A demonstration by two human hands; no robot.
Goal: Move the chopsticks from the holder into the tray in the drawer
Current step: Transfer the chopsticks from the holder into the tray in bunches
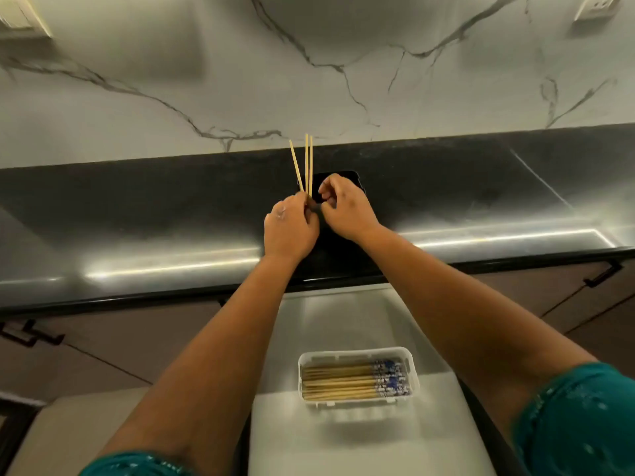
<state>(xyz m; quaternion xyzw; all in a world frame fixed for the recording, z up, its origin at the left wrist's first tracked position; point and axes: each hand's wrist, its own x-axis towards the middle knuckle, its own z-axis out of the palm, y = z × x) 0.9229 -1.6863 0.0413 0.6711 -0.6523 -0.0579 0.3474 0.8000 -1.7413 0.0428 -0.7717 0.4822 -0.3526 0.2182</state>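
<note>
Gripping three thin pale bamboo chopsticks [307,164] at their lower ends, left hand [290,228] is clamped around them, tips fanning upward and away from the hands. Right hand [345,209] sits just beside the left, fingers curled and pinching at something dark at the base of the sticks, likely a decorated end; cannot tell exactly what it grips or whether it is fully closed on a stick. Both hands hover over a dark black rectangular holder [357,182], mostly hidden behind the right hand, standing on the glossy black stone table [481,201].

Below and nearer the body than the hands, between the forearms, a white plastic rectangular tray [410,396] lies in the open pale drawer [343,317]. It already holds a flat layer of matching bamboo chopsticks [338,383] with blue-white patterned ends toward the right-hand side.

Handling judgement: sticks look light, stiff, smooth, so they could slip or splay when bunched loosely, as the fanned tips suggest. Best hold is probably near the thicker patterned ends, or mid-length with both hands squeezing the bundle parallel before lowering. Not fragile, but thin tips may catch on the tray rim. Laying them flat with patterned ends matching the rest seems right.
</note>
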